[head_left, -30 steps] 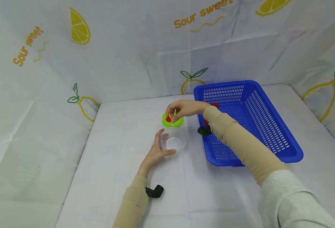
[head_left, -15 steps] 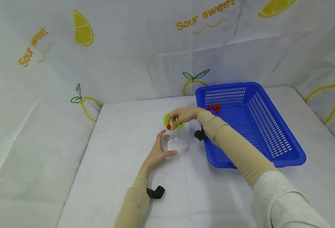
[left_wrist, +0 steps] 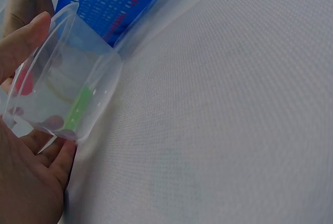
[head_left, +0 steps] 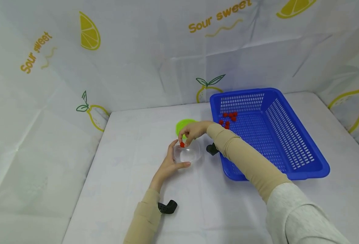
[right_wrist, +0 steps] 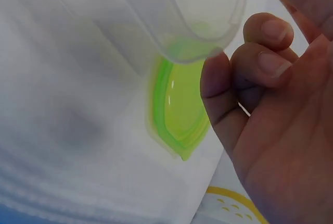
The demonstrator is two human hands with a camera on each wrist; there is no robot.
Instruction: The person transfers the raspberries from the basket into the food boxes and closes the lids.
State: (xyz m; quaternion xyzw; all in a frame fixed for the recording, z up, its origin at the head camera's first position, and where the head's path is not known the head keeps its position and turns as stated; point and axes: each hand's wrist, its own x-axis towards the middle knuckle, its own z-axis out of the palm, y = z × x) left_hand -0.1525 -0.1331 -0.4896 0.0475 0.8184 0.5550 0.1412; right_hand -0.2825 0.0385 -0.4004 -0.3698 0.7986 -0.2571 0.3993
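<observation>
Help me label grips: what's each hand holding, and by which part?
The left hand holds the clear container round its side wall. The right hand pinches a red ball between thumb and finger; exact contact unclear.

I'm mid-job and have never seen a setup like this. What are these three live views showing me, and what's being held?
There's no machine here: a person works bare-handed. The wide view is taken from the head, looking forward and down; the two close views are taken from each wrist. On the white table sit a blue basket holding small red pieces and a shallow green dish or lid; I can't tell which. The left grip, a hand, holds a clear container. The right grip, also a hand, pinches one red piece at that container; whether it's inside the rim is hard to tell.
</observation>
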